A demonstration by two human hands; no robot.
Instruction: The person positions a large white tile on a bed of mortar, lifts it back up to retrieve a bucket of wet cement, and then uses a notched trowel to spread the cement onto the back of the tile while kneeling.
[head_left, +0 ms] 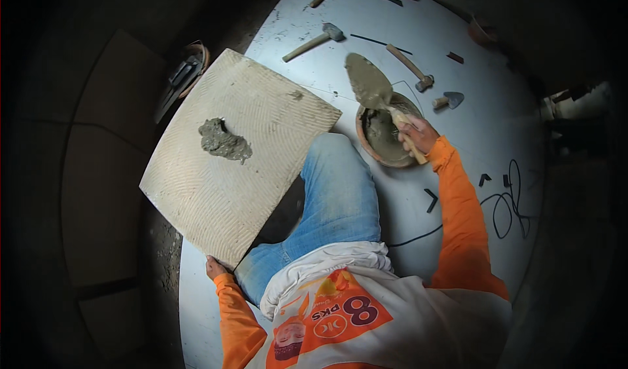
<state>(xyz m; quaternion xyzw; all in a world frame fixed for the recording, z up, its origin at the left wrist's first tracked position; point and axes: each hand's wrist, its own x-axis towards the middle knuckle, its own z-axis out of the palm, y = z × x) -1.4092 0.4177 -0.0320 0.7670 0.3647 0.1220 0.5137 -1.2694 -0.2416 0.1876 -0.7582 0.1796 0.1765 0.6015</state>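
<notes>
**Trowel loaded over mortar pan; tile steadied at its near corner**

Right hand (415, 135) is wrapped tight round the wooden handle of a trowel (374, 86), whose blade is coated with wet grey mortar and lifted just beyond the mortar pan (387, 133). Left hand (214, 267) clasps the near corner of a large tile (229, 153) propped on the knee, ridged back upward. Mortar blob (224, 141) sits mid-tile. Judgement: tile stiff, heavy, brittle; best held by its edges. Mortar soft, prone to sliding. Hammers (314, 42) lie beyond.
</notes>
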